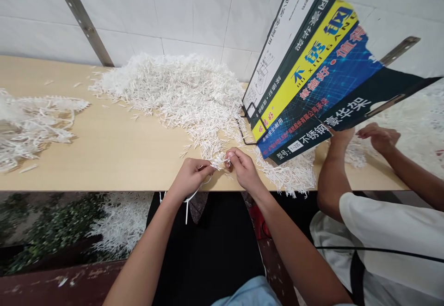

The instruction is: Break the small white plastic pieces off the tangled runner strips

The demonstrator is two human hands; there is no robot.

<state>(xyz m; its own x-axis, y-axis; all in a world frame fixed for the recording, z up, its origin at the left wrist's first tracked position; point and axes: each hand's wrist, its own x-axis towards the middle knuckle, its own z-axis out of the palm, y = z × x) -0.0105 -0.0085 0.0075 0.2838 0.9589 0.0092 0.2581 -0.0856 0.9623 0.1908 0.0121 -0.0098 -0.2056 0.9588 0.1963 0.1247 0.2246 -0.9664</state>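
At the table's front edge my left hand (192,176) is closed in a pinch on a white strand (186,211), whose tail hangs below the edge. Close by on the right, my right hand (244,169) pinches at small white slivers (219,162) clustered between the two hands. The fingertips cover part of them, so how they are joined cannot be made out. Just beyond my fingers, loose slivers trail back to a large heap of thin white pieces (176,86) against the wall.
A printed cardboard sheet (312,79) stands at the right as a divider. Past it are a co-worker's hands (383,137) and more white pieces. White bunched strands (31,125) lie on the table (125,158) at left. Green foliage (62,232) sits below.
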